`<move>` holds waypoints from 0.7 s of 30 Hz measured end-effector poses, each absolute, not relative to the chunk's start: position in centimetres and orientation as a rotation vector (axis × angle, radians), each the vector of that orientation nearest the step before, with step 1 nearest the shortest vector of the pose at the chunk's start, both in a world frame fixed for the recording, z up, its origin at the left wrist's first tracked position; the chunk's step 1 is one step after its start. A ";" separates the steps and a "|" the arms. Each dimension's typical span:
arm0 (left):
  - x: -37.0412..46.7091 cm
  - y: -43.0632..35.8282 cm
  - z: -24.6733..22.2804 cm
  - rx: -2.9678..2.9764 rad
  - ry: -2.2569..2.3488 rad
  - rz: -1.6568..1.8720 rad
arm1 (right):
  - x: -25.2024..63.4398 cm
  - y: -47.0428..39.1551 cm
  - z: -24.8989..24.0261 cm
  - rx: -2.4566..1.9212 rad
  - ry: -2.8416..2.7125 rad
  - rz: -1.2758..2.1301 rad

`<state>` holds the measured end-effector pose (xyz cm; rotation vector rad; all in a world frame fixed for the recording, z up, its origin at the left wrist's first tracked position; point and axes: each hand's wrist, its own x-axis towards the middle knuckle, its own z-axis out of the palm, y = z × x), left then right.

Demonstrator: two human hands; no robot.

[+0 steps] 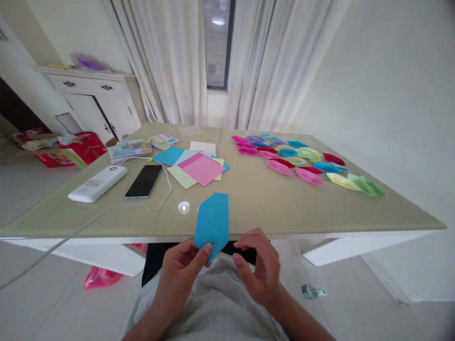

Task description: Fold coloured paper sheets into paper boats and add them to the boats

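Observation:
A folded blue paper [215, 220] with slanted corners is held up at the table's front edge. My left hand [186, 265] pinches its lower end between thumb and fingers. To the right of the paper, my right hand [259, 267] is apart from it, fingers curved and thumb separated, holding nothing. Loose coloured sheets, a pink one [202, 169] on top, lie on the table beyond the blue paper. Several folded leaf-like paper pieces [309, 176] in pink, red, blue, yellow and green are spread in rows at the table's right side.
On the table's [249, 203] left lie a black phone [144, 181], a white device [97, 183], a white cable [117, 206] and booklets [131, 148]. Curtains and a white cabinet [95, 102] stand behind. A red bag [101, 277] is on the floor.

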<state>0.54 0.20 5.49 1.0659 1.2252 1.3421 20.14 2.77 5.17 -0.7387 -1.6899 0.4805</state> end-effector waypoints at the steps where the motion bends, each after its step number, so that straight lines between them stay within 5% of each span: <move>1: 0.6 0.1 5.6 1.093 1.237 1.348 | 19.8 2.7 5.0 -0.783 -1.660 0.634; 6: 0.9 -0.1 5.7 1.173 1.227 1.372 | 18.6 2.7 3.7 -0.896 -1.465 1.151; 21: 0.8 0.0 4.3 1.119 1.108 1.261 | 18.3 2.1 3.9 -0.845 -1.330 1.164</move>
